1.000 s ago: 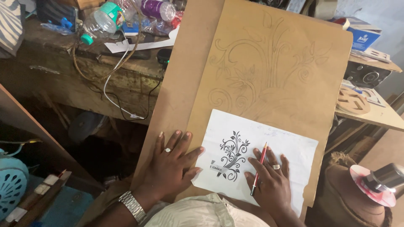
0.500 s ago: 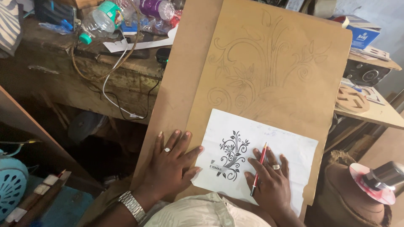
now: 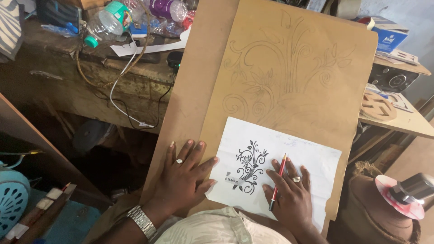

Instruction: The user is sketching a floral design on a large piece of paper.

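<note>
Blue box (image 3: 392, 38), far right

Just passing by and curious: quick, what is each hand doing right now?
Left hand: open, flat on the brown board and paper's edge.
Right hand: flat on the white paper, red pencil between its fingers.

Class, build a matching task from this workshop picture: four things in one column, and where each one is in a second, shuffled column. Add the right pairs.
Things
1. red pencil
2. white paper sheet
3. wristwatch
4. green-capped bottle

Places
A. on the cluttered bench, top left
B. under both hands on the brown board
C. on the left hand's wrist
D. between the right hand's fingers

Pairs: 1-D, 2-B, 3-C, 4-A
</note>
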